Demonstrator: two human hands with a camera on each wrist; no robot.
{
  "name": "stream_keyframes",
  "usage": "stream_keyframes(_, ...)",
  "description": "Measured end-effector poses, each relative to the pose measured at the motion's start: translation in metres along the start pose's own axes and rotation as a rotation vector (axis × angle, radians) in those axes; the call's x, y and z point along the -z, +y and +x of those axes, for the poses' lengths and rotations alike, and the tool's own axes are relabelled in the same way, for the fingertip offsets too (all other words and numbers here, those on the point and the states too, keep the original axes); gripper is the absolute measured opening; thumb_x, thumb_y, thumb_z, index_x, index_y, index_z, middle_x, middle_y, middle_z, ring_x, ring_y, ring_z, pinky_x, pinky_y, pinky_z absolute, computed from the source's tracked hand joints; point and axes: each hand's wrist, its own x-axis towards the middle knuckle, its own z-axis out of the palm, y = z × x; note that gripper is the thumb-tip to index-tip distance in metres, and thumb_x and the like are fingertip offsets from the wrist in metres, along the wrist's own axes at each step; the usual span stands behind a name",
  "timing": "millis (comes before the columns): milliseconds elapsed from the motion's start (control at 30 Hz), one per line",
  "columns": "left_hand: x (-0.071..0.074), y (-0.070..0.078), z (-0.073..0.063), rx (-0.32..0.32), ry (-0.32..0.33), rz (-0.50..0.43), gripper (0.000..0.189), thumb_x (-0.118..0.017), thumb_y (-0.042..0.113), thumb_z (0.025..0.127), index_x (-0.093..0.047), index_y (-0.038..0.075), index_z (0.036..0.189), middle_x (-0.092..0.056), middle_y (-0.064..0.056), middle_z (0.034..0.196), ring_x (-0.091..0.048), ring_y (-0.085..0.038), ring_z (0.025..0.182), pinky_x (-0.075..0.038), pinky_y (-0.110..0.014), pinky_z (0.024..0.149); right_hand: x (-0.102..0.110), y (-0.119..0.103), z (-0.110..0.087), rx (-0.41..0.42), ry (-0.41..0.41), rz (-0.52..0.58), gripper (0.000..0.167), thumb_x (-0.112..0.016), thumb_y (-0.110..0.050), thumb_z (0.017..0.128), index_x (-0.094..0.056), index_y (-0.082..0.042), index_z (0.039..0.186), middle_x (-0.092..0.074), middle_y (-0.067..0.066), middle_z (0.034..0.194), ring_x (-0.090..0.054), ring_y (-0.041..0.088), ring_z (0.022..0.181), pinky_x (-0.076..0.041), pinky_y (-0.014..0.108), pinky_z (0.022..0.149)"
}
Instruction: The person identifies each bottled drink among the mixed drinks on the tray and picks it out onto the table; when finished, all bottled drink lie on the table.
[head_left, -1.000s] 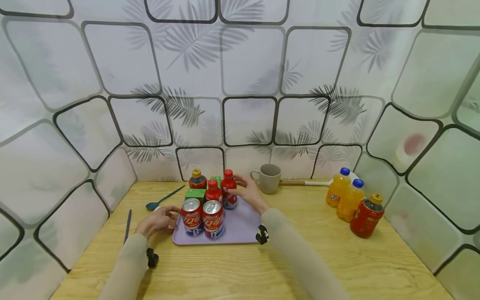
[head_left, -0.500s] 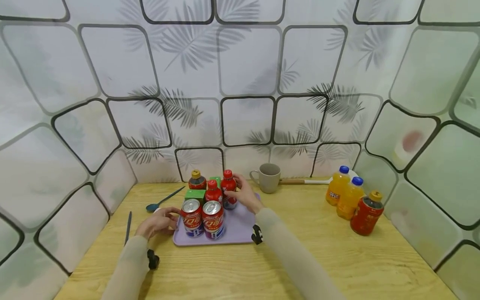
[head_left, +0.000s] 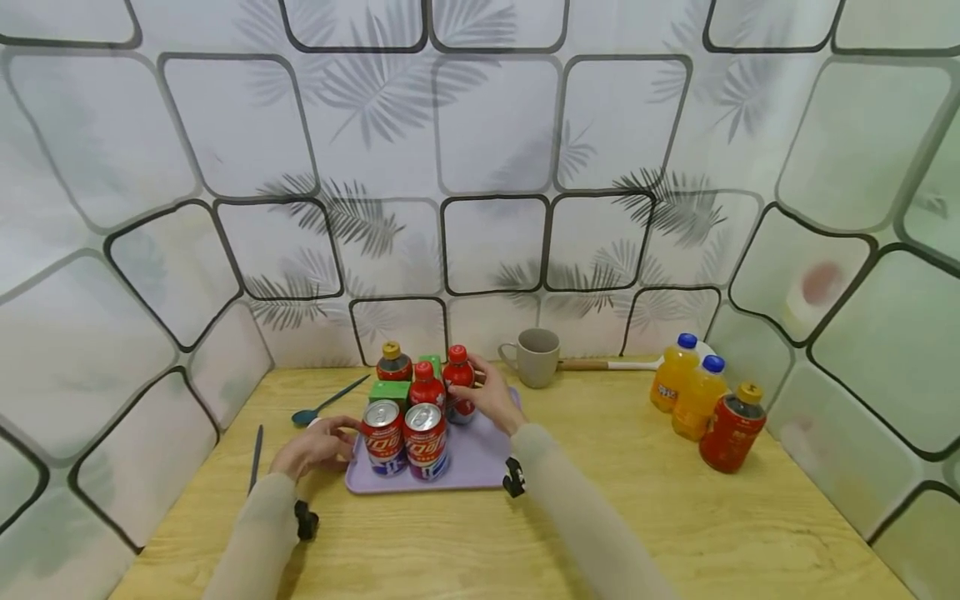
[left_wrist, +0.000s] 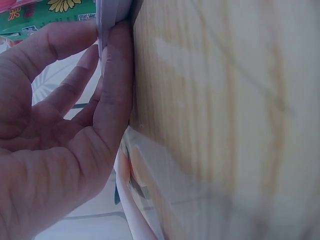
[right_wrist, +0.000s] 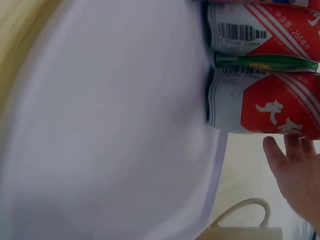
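Note:
At the tray's left edge, my left hand (head_left: 318, 446) pinches the rim of the lilac tray (head_left: 487, 458). In the left wrist view, the rim (left_wrist: 109, 22) runs between the fingers (left_wrist: 115, 75) of that hand. My right hand (head_left: 495, 396) holds a red plastic bottle (head_left: 459, 379) at the tray's right rear, with the thumb in front of it. Another red bottle (head_left: 426, 390) stands beside it. Two red-and-blue drink cans (head_left: 384, 437) stand at the tray's front left. Green cartons (head_left: 390, 392) and a yellow-capped dark bottle (head_left: 394, 365) stand behind them.
A grey mug (head_left: 538, 357) stands behind my right hand. A wooden-handled utensil (head_left: 588, 365) lies by the back wall. Two orange drink bottles (head_left: 699, 400) and a red-labelled dark bottle (head_left: 731, 429) stand at right. A dark blue spoon (head_left: 307, 415) and a dark stick (head_left: 256, 454) lie at left.
My right hand has closed in on the rear red bottle, its thumb now against the front. That bottle has shifted slightly right and nearer. My left hand stays at the tray rim.

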Motion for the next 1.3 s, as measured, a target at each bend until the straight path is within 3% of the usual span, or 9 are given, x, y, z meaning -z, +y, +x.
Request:
stream_keyframes(467, 0.0, -0.006, -0.003, 0.01, 0.024, 0.011, 0.065, -0.06, -0.013, 0.077, -0.043, -0.003, 0.139, -0.053, -0.018, 0.109, -0.056, -0.024, 0.091, -0.057, -0.035, 0.074, 0.014, 0.008, -0.014, 0.061, -0.013, -0.076, 0.072, -0.079, -0.014, 0.081, -0.047, -0.01, 0.145, -0.057, 0.019, 0.136, -0.063, 0.033, 0.113, -0.055, 0.04, 0.089)
stream_keyframes(700, 0.001, -0.005, -0.007, 0.002, 0.019, 0.02, 0.065, -0.06, -0.012, 0.077, -0.043, -0.003, 0.139, -0.052, -0.017, 0.107, -0.055, -0.023, 0.089, -0.056, -0.033, 0.072, 0.027, 0.01, -0.02, 0.077, 0.03, -0.066, 0.072, -0.08, -0.017, 0.081, -0.048, -0.009, 0.145, -0.06, 0.019, 0.133, -0.063, 0.036, 0.113, -0.055, 0.042, 0.09)
stream_keyframes(967, 0.004, -0.004, -0.001, 0.001, 0.016, 0.065, 0.064, -0.063, -0.009, 0.077, -0.046, 0.0, 0.138, -0.052, -0.015, 0.106, -0.054, -0.022, 0.086, -0.055, -0.032, 0.07, 0.045, -0.002, -0.035, 0.093, 0.049, -0.081, 0.073, -0.081, -0.02, 0.079, -0.05, -0.012, 0.144, -0.063, 0.017, 0.128, -0.064, 0.034, 0.11, -0.056, 0.043, 0.088)
stream_keyframes(1033, 0.004, -0.004, 0.001, 0.009, 0.022, 0.063, 0.064, -0.064, -0.009, 0.077, -0.047, 0.001, 0.138, -0.051, -0.015, 0.106, -0.054, -0.022, 0.087, -0.055, -0.032, 0.07, 0.049, -0.014, -0.043, 0.098, 0.044, -0.075, 0.071, -0.08, -0.016, 0.08, -0.05, -0.01, 0.144, -0.063, 0.019, 0.128, -0.064, 0.035, 0.11, -0.056, 0.043, 0.088)
stream_keyframes(1167, 0.002, -0.002, 0.001, 0.009, 0.038, 0.055, 0.063, -0.064, -0.009, 0.076, -0.049, 0.001, 0.136, -0.052, -0.015, 0.106, -0.054, -0.023, 0.086, -0.055, -0.033, 0.069, 0.058, -0.016, -0.047, 0.079, 0.04, -0.057, 0.071, -0.08, -0.012, 0.08, -0.048, -0.006, 0.144, -0.061, 0.02, 0.131, -0.063, 0.037, 0.112, -0.055, 0.044, 0.09)
stream_keyframes(1300, 0.003, -0.002, 0.002, -0.007, -0.008, 0.043, 0.065, -0.063, -0.008, 0.077, -0.045, -0.001, 0.138, -0.052, -0.015, 0.105, -0.055, -0.021, 0.088, -0.055, -0.031, 0.071, 0.068, -0.005, -0.045, 0.087, 0.076, -0.04, 0.072, -0.081, -0.014, 0.079, -0.049, -0.008, 0.143, -0.064, 0.019, 0.127, -0.065, 0.034, 0.109, -0.056, 0.043, 0.089)
